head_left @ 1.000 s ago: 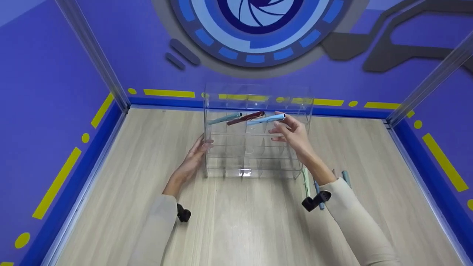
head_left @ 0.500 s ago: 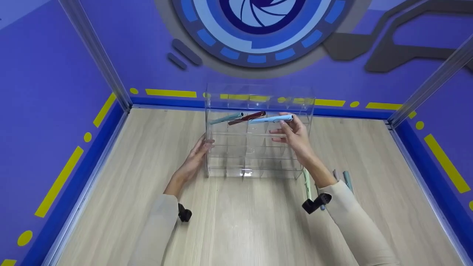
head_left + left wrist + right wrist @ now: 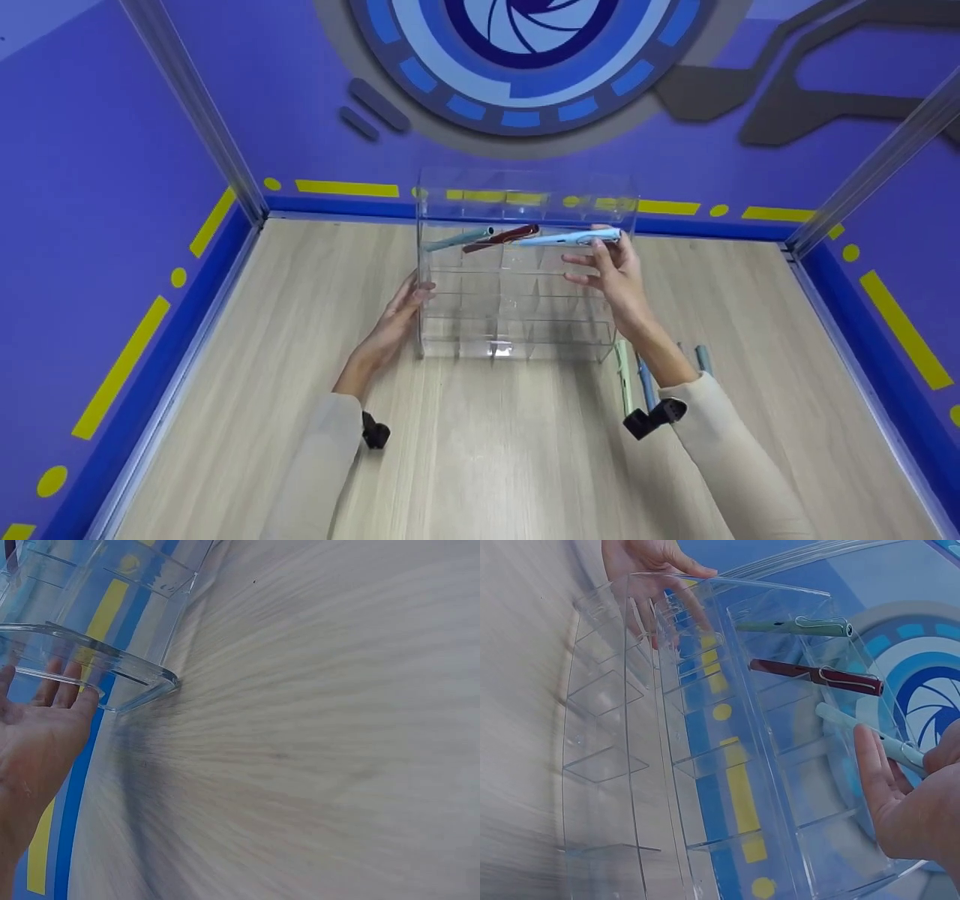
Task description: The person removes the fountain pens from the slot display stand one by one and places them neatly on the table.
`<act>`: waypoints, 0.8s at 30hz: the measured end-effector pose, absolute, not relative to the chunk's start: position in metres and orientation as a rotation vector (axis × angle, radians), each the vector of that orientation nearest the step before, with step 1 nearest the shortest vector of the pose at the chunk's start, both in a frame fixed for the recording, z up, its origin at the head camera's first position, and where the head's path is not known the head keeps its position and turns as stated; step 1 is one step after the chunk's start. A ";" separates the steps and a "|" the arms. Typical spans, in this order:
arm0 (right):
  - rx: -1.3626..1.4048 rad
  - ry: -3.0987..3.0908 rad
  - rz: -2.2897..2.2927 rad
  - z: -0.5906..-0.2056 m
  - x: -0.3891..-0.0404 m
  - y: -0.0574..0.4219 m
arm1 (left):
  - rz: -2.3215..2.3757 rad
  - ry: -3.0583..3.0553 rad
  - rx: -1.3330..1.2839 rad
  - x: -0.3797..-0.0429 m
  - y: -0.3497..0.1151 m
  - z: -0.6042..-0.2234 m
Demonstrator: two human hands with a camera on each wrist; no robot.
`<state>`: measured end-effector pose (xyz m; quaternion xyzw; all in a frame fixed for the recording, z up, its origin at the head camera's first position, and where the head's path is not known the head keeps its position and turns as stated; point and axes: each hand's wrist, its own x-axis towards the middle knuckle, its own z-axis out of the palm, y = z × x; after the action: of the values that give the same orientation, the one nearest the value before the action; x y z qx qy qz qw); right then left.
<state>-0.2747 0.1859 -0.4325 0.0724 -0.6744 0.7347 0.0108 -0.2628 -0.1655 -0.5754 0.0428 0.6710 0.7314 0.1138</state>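
Observation:
A clear acrylic organizer [image 3: 517, 351] with several compartments stands upright on the table. My left hand [image 3: 396, 319] rests against its left side; in the left wrist view the fingers [image 3: 66, 686] lie fairly straight at the clear panel. With thumb and index finger my right hand [image 3: 619, 281] pinches a light blue pen [image 3: 555, 239] near its clipped end, the other fingers spread. The pen's far end points left, at the upper row. Left of it, a teal-green pen [image 3: 459, 239] and a dark red pen [image 3: 501, 238] lie slanted in that row, clips showing in the right wrist view.
On the table [image 3: 480, 465] right of the organizer lie a light green pen [image 3: 625, 379], a blue pen [image 3: 646, 382] and a teal pen [image 3: 703, 358], partly covered by the right forearm. A blue printed wall [image 3: 285, 135] rises behind the organizer.
My right hand has moved to the right with the light blue pen, farther from the dark red one. The left hand has stayed at the organizer's side.

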 end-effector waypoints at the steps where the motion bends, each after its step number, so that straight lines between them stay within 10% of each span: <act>1: 0.231 -2.093 2.294 -0.432 -0.274 0.187 | 2.146 1.964 0.126 -0.263 -0.165 -0.575; 24: 0.236 -1.905 2.356 -0.429 -0.253 0.206 | 2.137 1.977 0.152 -0.261 -0.167 -0.576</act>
<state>-0.2528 0.2058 -0.4294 0.0776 -0.6262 0.7741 0.0513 -0.2614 -0.1668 -0.5762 0.0519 0.6738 0.7284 0.1129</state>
